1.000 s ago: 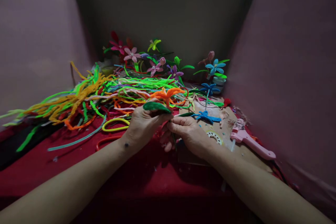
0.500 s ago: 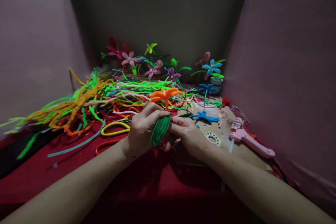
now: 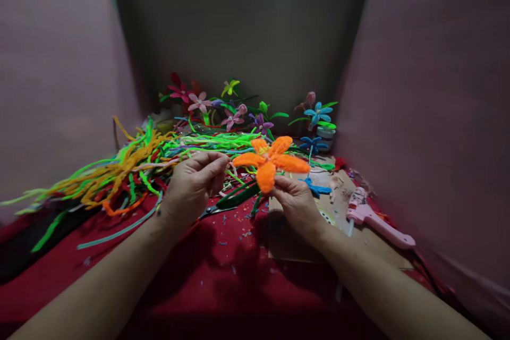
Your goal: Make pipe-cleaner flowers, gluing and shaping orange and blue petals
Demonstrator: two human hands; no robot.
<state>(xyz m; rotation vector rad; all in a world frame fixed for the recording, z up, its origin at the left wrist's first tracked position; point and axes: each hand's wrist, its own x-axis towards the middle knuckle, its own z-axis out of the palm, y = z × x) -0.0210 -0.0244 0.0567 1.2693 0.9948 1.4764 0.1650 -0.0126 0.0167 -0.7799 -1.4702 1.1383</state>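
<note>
An orange pipe-cleaner flower (image 3: 285,162) faces up and toward me in the middle of the head view. My right hand (image 3: 297,204) pinches it just below the bloom, so most of its stem is hidden. Dark green pipe-cleaner leaves (image 3: 239,195) stick out below the petals toward the left. My left hand (image 3: 195,183) is closed, thumb against fingers, right beside the tip of the left petal. Whether those fingertips hold anything is too small to tell. Scissors (image 3: 217,211) lie on the cloth beneath, partly hidden by my left hand.
A large heap of loose pipe cleaners (image 3: 131,164) covers the left and middle. Finished flowers (image 3: 231,117) stand along the back. To the right, a pink glue gun (image 3: 374,218) lies on cardboard (image 3: 295,239), near a blue flower (image 3: 319,188). Scraps dot the red cloth (image 3: 223,287).
The orange flower has turned from side-on to face me, and its green leaf has swung lower left. My left hand has let go of the leaf and moved left, apart from my right hand.
</note>
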